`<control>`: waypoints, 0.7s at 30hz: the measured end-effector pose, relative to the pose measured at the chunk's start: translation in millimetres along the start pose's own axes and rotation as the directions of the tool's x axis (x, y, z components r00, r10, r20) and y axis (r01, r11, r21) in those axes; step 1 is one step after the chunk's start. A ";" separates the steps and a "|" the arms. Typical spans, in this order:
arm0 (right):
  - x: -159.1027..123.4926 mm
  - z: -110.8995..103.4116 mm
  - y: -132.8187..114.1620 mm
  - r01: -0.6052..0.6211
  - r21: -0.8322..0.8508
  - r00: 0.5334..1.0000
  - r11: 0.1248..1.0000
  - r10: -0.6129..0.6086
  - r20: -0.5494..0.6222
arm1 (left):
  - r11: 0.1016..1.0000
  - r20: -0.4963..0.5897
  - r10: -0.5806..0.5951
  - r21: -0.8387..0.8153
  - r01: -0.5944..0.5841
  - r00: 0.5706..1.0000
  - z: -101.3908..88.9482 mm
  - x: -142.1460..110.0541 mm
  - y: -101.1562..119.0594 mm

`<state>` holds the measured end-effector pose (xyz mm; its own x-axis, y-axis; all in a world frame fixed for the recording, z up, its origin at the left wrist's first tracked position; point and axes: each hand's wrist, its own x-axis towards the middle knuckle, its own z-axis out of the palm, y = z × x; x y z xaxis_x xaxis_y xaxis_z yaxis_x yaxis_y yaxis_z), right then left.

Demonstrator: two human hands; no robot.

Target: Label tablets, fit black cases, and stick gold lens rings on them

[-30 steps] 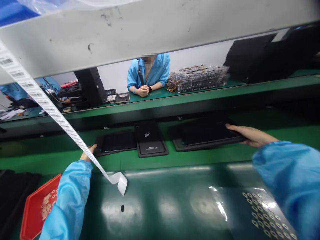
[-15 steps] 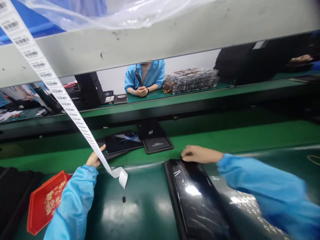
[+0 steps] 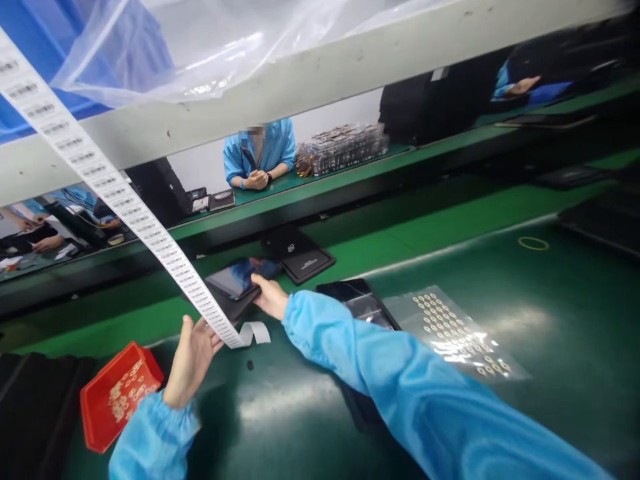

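Note:
My right hand (image 3: 271, 297) reaches across to the left and grips the near right corner of a dark tablet (image 3: 234, 279), thumb on top. A flat black tray or pad lies beneath that tablet. My left hand (image 3: 193, 357) is open, thumb raised, with its fingertips by the hanging strip of barcode labels (image 3: 163, 245); whether they touch it I cannot tell. Under my right forearm lies another black tablet (image 3: 356, 293), mostly hidden by the sleeve. Farther back is a black tablet lying back side up (image 3: 307, 262), with a logo on it.
On the left stands a red bin (image 3: 95, 407) of small pale rings. A clear sheet with rows of rings (image 3: 445, 327) lies at right. A small black piece (image 3: 251, 365) rests on the green bench. Across it, a co-worker (image 3: 260, 157) sits beside stacked clear trays (image 3: 343, 148).
My right hand has left the near tablet and moved left to grip the tablet at the back. My left hand has let go there and drawn back, opening. The view has shifted and tilted.

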<state>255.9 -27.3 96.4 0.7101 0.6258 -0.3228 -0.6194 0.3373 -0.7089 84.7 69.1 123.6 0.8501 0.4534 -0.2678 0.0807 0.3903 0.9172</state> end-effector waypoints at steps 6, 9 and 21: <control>-61.1 -67.2 -71.0 0.144 -0.183 0.989 0.973 -0.138 0.045 | 0.850 -0.112 0.375 0.437 -0.293 0.920 -9.3 -69.2 -53.3; -111.6 -101.2 -76.4 0.124 -0.337 0.992 0.933 -0.111 0.057 | 0.797 -0.224 0.541 0.444 -0.409 0.811 -7.8 -92.0 -69.0; -200.9 -142.2 16.4 0.049 -0.951 0.954 0.306 0.267 0.135 | 0.585 -0.093 0.711 0.630 -0.512 0.697 -21.6 -134.5 -56.4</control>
<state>150.8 -247.5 60.5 0.4665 0.7824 -0.4127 0.1639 -0.5349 -0.8289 -45.4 3.4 101.5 0.6014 0.6684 0.4377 -0.0602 -0.5083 0.8591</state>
